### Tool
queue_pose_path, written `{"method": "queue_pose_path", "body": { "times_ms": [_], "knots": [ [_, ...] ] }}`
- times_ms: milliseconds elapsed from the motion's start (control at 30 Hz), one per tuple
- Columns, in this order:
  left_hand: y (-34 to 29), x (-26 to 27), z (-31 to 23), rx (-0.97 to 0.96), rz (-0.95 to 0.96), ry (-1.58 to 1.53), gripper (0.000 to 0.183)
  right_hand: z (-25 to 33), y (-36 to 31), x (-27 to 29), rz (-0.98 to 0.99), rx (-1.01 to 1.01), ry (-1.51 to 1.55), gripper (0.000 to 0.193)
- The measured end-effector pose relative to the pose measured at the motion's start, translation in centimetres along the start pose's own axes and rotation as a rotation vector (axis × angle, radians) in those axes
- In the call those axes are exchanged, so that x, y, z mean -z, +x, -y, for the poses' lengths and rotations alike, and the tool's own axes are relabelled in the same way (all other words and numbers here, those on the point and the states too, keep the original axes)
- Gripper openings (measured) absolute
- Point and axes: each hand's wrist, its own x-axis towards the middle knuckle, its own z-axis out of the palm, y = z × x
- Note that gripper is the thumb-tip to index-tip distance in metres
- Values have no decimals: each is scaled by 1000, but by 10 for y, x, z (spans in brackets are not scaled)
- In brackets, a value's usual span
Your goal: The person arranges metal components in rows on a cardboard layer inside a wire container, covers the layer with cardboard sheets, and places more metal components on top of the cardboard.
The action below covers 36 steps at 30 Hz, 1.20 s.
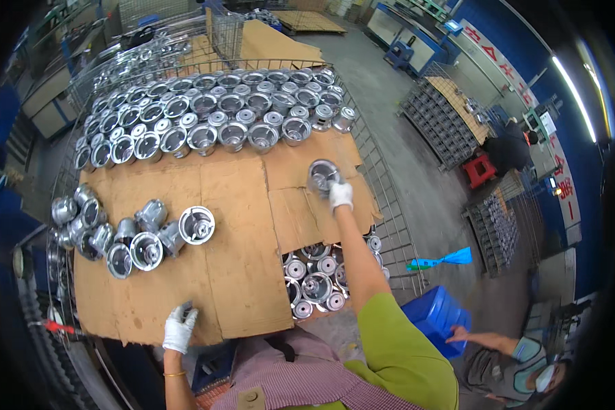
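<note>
My right hand (pixel 341 196), in a white glove, reaches far forward and grips a shiny metal cup-shaped part (pixel 323 171) by its near side, its open mouth facing up. It is over the right part of the cardboard sheet (pixel 242 273). My left hand (pixel 178 331), also gloved, is near the sheet's front edge; its fingers are bent together round a small greyish thing, too small to name. Several loose metal cups (pixel 147 251) lie tipped or upright in a group on the left of the cardboard.
Rows of metal cups (pixel 203 137) stand at the cardboard's far side, inside a wire cage (pixel 389 205). A lower layer of cups (pixel 316 287) shows through a gap at the right. A co-worker's hand (pixel 461 335) touches a blue crate (pixel 434 318); another person (pixel 509 147) is farther off.
</note>
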Motion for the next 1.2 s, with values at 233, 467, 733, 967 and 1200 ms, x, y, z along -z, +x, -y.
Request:
{"method": "queue_pose_path", "body": {
  "times_ms": [233, 467, 733, 967, 1200],
  "knots": [
    [18, -26, -6, -38, 27, 129, 32, 14, 108, -34, -266, 53, 56, 31],
    [30, -32, -7, 50, -52, -14, 30, 65, 117, -85, -274, -86, 49, 34],
    [75, -59, -61, -7, 68, 46, 35, 41, 146, -79, -196, -36, -77, 53],
    [117, -93, -72, 125, -274, -423, 44, 61, -84, -123, 817, 331, -218, 70],
    [146, -130, -70, 146, -334, -690, 55, 37, -166, -187, 1048, 446, -506, 43]
  ]
}}
